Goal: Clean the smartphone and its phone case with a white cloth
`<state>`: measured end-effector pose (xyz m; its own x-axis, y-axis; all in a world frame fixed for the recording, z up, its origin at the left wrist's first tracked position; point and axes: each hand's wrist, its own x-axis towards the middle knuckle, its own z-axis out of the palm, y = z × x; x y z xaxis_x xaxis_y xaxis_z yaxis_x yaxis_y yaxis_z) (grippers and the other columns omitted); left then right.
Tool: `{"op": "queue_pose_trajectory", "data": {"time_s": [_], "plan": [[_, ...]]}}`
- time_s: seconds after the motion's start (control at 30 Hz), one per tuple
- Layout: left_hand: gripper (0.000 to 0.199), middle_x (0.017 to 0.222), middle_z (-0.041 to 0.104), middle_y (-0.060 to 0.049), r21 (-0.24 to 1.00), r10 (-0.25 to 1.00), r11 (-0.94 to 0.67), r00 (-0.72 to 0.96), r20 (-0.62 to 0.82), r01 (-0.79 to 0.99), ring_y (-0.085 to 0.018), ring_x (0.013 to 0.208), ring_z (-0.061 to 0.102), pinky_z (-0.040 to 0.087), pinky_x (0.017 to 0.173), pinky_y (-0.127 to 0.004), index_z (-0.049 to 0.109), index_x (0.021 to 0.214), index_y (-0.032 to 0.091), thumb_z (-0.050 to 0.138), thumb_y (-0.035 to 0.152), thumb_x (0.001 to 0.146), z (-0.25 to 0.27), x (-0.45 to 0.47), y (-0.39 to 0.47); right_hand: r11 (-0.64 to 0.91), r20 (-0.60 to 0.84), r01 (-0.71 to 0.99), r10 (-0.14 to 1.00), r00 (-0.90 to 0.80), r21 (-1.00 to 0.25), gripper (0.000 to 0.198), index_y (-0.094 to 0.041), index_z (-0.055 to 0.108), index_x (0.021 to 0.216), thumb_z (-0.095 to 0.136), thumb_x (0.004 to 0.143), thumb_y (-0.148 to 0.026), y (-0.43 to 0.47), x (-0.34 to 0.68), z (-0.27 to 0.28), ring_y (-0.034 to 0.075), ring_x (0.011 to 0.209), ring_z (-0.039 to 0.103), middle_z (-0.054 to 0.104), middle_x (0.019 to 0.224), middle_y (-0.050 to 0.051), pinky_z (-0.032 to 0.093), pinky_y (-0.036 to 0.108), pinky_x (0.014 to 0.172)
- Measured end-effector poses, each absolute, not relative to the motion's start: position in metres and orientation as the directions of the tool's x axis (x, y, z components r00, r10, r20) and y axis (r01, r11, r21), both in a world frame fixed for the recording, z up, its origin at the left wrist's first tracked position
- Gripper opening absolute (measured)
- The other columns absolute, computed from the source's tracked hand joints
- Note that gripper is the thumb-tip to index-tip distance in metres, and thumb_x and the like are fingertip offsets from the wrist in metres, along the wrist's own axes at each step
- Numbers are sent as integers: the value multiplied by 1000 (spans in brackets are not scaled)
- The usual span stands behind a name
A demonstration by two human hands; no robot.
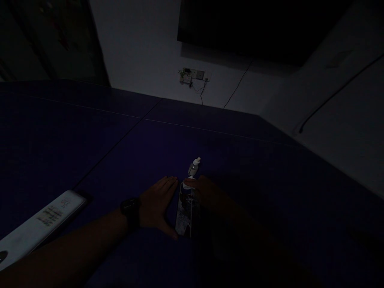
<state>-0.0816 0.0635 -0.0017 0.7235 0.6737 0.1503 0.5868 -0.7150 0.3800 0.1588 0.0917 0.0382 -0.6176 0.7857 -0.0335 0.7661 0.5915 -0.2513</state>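
Right hand [210, 195]'s mostly shadow on white cloth [188, 187], grip unclear. Left hand [155, 203]'s splayed by a flat dark slab [184, 216]; clear white-topped bottle [193, 169] just beyond.

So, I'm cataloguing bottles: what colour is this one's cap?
The cap looks white in the head view.

- I've got the bottle [193, 168] just past the far end of the flat panel [184, 213]
- long case [37, 230] well left of both
- sockets [199, 75] on the wall [138, 52] behind, below the screen [258, 30]

Dark blue surface [162, 144] | white oblong case [31, 236], left | flat patterned slab [183, 216], centre | white-capped bottle [193, 169], beyond slab
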Motion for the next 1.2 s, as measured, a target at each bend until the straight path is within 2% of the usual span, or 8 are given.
{"op": "queue_pose_trajectory", "data": {"time_s": [0.17, 0.33, 0.43, 0.67, 0.77, 0.9, 1.1, 1.2], "plan": [[145, 162, 22, -31, 371, 677, -709, 725, 123, 600, -49, 148, 27, 22, 120, -62, 18, 158, 7, 62, 96, 52, -2, -81, 64, 619, 5, 709, 755, -656, -337, 56, -17, 64, 133, 45, 83, 1, 94, 154, 32, 22, 107, 66, 64, 139, 10, 48, 36, 97], [146, 163, 22, -29, 379, 663, -726, 729, 167, 574, -48, 148, 28, 22, 120, -62, 14, 159, 11, 64, 96, 51, -4, -82, 65, 619, 29, 676, 746, -665, -400, 55, -18, 68, 128, 44, 82, 3, 96, 151, 33, 22, 121, 64, 64, 139, 9, 46, 37, 104], [148, 162, 21, -30, 392, 667, -720, 727, 161, 573, -48, 147, 28, 22, 119, -63, 11, 159, 9, 65, 95, 51, -5, -82, 65, 609, 41, 663, 750, -661, -436, 56, -20, 69, 126, 42, 82, 2, 100, 155, 32, 20, 127, 61, 66, 136, 7, 43, 39, 109], [145, 163, 21, -28, 406, 664, -722, 725, 181, 560, -49, 147, 28, 20, 121, -63, 13, 159, 11, 65, 94, 53, -4, -82, 64, 581, 40, 694, 778, -627, -426, 55, -19, 69, 128, 46, 81, -1, 100, 159, 24, 23, 131, 58, 64, 138, 11, 42, 43, 109], [145, 163, 21, -29, 397, 670, -714, 727, 151, 577, -48, 148, 27, 21, 120, -63, 16, 159, 9, 64, 95, 52, -2, -82, 64, 561, 27, 728, 799, -601, -395, 51, -21, 72, 122, 46, 83, -3, 97, 161, 31, 24, 123, 63, 64, 139, 9, 42, 43, 107], [144, 163, 20, -28, 391, 675, -710, 723, 146, 585, -48, 148, 28, 21, 121, -61, 18, 159, 10, 64, 95, 52, 0, -82, 64, 570, -62, 771, 791, -608, -285, 44, -21, 75, 116, 46, 87, -6, 93, 168, 48, 22, 100, 67, 64, 139, 8, 47, 40, 96], [144, 163, 22, -29, 393, 680, -706, 720, 139, 590, -48, 148, 27, 22, 120, -62, 21, 158, 8, 63, 96, 51, -2, -82, 63, 765, -145, 628, 612, -778, -143, 41, -25, 75, 114, 48, 89, -9, 85, 181, 58, 23, 90, 62, 63, 141, 3, 46, 38, 84], [144, 162, 22, -30, 383, 681, -706, 720, 135, 596, -48, 148, 28, 22, 120, -62, 22, 157, 7, 62, 96, 52, 0, -81, 63, 822, -118, 562, 552, -826, -88, 44, -24, 71, 120, 48, 87, -7, 79, 174, 47, 23, 91, 62, 61, 143, 4, 46, 38, 85]]}}
